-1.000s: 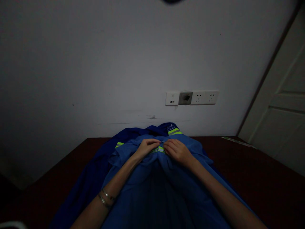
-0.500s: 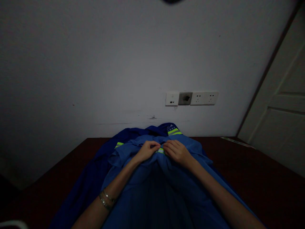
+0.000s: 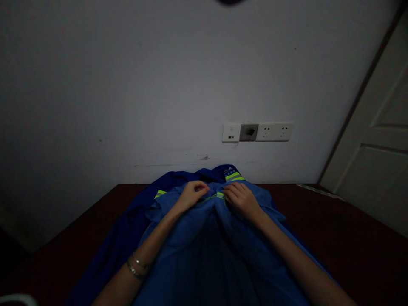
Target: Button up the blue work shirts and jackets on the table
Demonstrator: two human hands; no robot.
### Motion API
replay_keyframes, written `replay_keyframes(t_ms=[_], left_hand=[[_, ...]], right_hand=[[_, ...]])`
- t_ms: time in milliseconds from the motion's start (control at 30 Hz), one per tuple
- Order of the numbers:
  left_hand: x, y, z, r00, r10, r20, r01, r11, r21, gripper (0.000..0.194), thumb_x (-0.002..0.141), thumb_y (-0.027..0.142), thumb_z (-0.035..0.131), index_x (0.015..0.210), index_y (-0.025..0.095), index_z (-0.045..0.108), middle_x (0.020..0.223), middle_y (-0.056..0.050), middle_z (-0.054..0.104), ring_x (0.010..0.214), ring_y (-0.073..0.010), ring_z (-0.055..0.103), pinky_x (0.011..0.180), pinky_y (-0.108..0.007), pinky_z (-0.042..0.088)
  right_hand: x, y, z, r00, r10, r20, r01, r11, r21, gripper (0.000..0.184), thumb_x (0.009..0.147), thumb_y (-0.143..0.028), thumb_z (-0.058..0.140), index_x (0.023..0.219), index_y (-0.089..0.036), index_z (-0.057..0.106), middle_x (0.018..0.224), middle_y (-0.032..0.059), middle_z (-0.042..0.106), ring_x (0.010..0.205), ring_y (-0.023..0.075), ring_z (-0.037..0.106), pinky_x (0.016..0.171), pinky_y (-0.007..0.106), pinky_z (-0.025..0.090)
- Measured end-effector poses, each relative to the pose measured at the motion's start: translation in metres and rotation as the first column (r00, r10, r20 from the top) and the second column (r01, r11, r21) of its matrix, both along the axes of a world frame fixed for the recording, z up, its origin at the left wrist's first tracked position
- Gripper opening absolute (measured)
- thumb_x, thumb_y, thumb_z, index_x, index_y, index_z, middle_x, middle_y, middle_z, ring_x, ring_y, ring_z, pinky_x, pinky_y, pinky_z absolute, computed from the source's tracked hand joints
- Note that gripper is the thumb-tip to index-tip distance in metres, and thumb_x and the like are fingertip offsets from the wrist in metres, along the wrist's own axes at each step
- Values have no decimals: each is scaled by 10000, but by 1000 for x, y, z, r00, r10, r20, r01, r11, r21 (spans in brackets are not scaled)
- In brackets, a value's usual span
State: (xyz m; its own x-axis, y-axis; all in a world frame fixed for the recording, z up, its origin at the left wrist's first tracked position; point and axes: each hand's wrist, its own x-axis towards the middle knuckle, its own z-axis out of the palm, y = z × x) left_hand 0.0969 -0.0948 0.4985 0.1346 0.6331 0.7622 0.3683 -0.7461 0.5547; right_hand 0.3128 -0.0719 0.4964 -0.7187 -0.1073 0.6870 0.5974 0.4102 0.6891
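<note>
A blue work garment [image 3: 191, 236] with yellow-green and silver reflective strips lies spread out before me, its near part rising toward me. My left hand [image 3: 190, 196] pinches the lighter blue cloth near its far end, thumb against fingertips. A short way to the right, my right hand [image 3: 242, 199] has its fingers curled down onto the same cloth and is closed on it. Between the two hands a small reflective strip [image 3: 219, 195] shows. Darker blue cloth [image 3: 117, 238] spreads out at the left and behind. The exact fold under the fingertips is too dark to make out.
The garment rests on a dark red-brown surface [image 3: 318, 225] against a pale wall [image 3: 159, 85]. Sockets and switches [image 3: 274, 132] sit on the wall. A white panelled door [image 3: 382, 140] stands at the right, with a thin flat strip [image 3: 320, 191] lying near it.
My left hand has shifted up and to the left, widening the gap between the hands. My right hand has moved slightly right, and the cloth between them is pulled wider.
</note>
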Motion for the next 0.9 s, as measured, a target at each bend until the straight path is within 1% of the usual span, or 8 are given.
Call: replay_keyframes(t_ms=[100,167,300,400,467,567,733,900], left_hand=[[-9,-21,12,994,74,-85,-75,997,-11,324,759,384,507,660,107,641,579,-16,584,527,-107,504,491,-195,365],[-11,-36,15,982,45,-184,-63,994,-92,369,770,415,477,635,107,629,514,-7,557,448,-94,473,440,-191,339],[-2,-59,0,859,-84,-506,-65,961,-269,360,760,411,482,611,121,635,524,-21,597,423,-102,506,434,-196,364],[10,-67,-24,680,121,-724,-226,973,-50,254,722,338,537,605,146,654,592,-48,643,549,-157,588,528,-227,418],[18,-69,-41,562,290,-775,-332,937,110,208,720,296,541,679,143,675,692,-95,671,671,-217,625,598,-277,451],[27,-71,-63,445,383,-809,-435,883,178,247,753,289,517,804,108,677,808,-167,671,770,-288,635,641,-363,475],[32,-73,-87,394,376,-839,-462,870,173,252,801,240,464,831,92,666,821,-188,662,806,-306,637,663,-413,483],[29,-73,-94,412,406,-816,-469,862,192,216,771,173,466,842,83,649,801,-182,664,783,-309,643,637,-400,490]], right_hand=[[0,3,1,996,-69,-54,66,997,-43,141,852,-175,473,805,-144,603,833,75,612,835,193,478,728,312,356],[-2,5,3,991,-105,-77,100,993,-63,134,847,-178,482,792,-147,600,827,73,607,830,197,471,725,313,347],[-11,14,12,985,-148,-94,142,988,-66,138,846,-180,478,786,-148,598,813,80,600,822,207,462,714,319,333],[-17,22,19,981,-185,-61,181,981,-70,145,847,-185,476,777,-146,597,786,85,592,804,207,460,698,317,328],[-19,27,22,976,-217,-29,213,972,-98,129,838,-178,491,774,-143,596,786,88,590,799,203,462,691,310,330],[-17,32,26,964,-264,26,265,948,-178,124,834,-167,494,775,-136,598,798,84,589,803,193,474,698,296,343],[-11,14,27,956,-288,51,291,916,-276,86,790,-162,547,848,-141,608,846,76,592,853,193,494,713,279,374],[-14,-23,17,971,-234,46,236,917,-321,109,775,-167,558,873,-171,605,858,64,590,860,194,500,708,276,395]])
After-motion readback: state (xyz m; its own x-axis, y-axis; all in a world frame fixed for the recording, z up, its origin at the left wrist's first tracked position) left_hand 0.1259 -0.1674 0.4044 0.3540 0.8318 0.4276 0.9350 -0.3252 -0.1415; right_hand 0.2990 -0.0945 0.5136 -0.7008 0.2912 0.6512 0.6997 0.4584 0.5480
